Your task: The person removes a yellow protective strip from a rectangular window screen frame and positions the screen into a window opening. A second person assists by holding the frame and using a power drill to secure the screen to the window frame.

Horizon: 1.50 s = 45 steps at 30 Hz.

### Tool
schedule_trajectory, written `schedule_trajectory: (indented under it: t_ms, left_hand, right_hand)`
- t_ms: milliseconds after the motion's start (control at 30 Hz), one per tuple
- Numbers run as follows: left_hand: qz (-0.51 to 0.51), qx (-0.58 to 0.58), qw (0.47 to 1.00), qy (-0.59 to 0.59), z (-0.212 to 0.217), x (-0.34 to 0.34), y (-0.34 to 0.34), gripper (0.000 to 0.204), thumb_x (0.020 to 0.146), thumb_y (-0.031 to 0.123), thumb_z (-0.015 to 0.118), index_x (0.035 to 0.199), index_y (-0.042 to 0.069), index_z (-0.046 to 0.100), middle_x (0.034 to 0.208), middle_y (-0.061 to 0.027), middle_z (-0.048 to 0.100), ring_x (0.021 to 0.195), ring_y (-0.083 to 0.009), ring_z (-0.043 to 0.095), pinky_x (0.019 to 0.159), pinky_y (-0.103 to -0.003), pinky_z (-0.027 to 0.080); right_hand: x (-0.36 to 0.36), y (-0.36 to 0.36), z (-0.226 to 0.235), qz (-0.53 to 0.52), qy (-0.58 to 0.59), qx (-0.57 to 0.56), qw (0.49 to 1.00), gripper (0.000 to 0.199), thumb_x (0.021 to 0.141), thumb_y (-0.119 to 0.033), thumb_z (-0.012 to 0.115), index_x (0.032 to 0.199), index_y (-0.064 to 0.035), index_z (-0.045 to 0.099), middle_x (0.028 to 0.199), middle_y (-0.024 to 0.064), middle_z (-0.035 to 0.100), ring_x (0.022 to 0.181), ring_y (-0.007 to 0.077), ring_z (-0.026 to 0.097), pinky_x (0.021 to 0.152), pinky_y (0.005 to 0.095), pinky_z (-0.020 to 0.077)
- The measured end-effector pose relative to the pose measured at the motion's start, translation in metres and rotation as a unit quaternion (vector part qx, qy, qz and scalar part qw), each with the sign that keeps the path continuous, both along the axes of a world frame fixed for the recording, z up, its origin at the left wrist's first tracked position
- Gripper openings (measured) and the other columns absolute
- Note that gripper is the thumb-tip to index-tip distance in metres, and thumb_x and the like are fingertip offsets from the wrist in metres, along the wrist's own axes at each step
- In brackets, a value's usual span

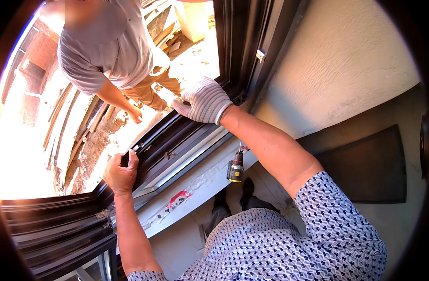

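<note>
The bare left hand (pixel 121 172) is wrapped tight around the dark window frame (pixel 170 150), low down near the sill. Farther up, the gloved right hand (pixel 204 99) seems to lie flat and open on it. Both should keep the frame steady while the person outside (pixel 112 51) holds their side.

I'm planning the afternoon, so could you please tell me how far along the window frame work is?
Done: the dark metal window frame sits in the opening on the pale sill. In hand: the bare left hand grips its lower rail, the striped-gloved right hand presses near the corner, and another person steadies it outside. Left, probably: fixing; the yellow-black cordless drill lies unused.
</note>
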State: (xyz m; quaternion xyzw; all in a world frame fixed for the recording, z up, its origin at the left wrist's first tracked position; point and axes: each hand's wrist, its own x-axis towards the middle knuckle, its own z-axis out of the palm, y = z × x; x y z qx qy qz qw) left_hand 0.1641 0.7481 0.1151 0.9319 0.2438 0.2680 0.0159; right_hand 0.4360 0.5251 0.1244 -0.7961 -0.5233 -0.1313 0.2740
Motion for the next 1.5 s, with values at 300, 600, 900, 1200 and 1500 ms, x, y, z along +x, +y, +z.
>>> schedule_trajectory:
  t_ms: [300, 600, 900, 1200, 1500]
  left_hand:
    - [-0.006, -0.007, 1.000, -0.005, 0.002, 0.002, -0.001, 0.036, 0.089, 0.044, 0.075, 0.082, 0.008, 0.073, 0.075, -0.0133, 0.071, 0.071, -0.0375, 0.069, 0.065, -0.044, 0.053]
    - [0.017, -0.012, 0.999, 0.025, 0.001, 0.001, 0.001, 0.037, 0.089, 0.044, 0.076, 0.085, 0.007, 0.075, 0.079, -0.0166, 0.073, 0.074, -0.0394, 0.071, 0.068, -0.046, 0.055]
    - [0.027, -0.021, 0.999, 0.021, 0.003, 0.001, 0.001, 0.039, 0.091, 0.045, 0.074, 0.084, 0.007, 0.074, 0.076, -0.0182, 0.071, 0.072, -0.0408, 0.070, 0.066, -0.046, 0.053]
    - [0.027, -0.024, 0.999, 0.022, 0.002, -0.002, 0.001, 0.041, 0.092, 0.048, 0.072, 0.084, 0.008, 0.075, 0.075, -0.0178, 0.071, 0.074, -0.0407, 0.070, 0.068, -0.046, 0.054]
    - [0.035, -0.004, 0.999, 0.029, 0.003, -0.001, 0.000, 0.041, 0.091, 0.046, 0.072, 0.083, 0.006, 0.075, 0.077, -0.0195, 0.072, 0.075, -0.0418, 0.071, 0.069, -0.047, 0.054]
  right_hand:
    - [0.001, 0.001, 0.000, 0.001, 0.024, 0.023, 0.999, 0.054, 0.099, -0.050, 0.057, 0.075, -0.0060, 0.078, 0.067, 0.0188, 0.070, 0.073, 0.0371, 0.071, 0.090, 0.0489, 0.0524]
    - [0.000, -0.002, -0.003, -0.016, 0.023, -0.008, 1.000, 0.054, 0.100, -0.051, 0.055, 0.078, -0.0079, 0.079, 0.070, 0.0183, 0.071, 0.075, 0.0361, 0.071, 0.082, 0.0476, 0.0538]
    - [0.001, 0.003, -0.012, -0.012, 0.007, 0.025, 1.000, 0.048, 0.095, -0.046, 0.062, 0.072, -0.0074, 0.076, 0.068, 0.0161, 0.069, 0.070, 0.0362, 0.069, 0.079, 0.0487, 0.0540]
    - [-0.001, 0.001, -0.008, -0.006, 0.011, 0.011, 1.000, 0.050, 0.098, -0.050, 0.060, 0.078, -0.0093, 0.080, 0.065, 0.0160, 0.068, 0.070, 0.0357, 0.070, 0.077, 0.0492, 0.0536]
    - [-0.003, 0.002, -0.006, -0.005, 0.006, 0.016, 1.000, 0.050, 0.100, -0.050, 0.056, 0.077, -0.0120, 0.079, 0.068, 0.0147, 0.071, 0.074, 0.0344, 0.072, 0.083, 0.0479, 0.0525]
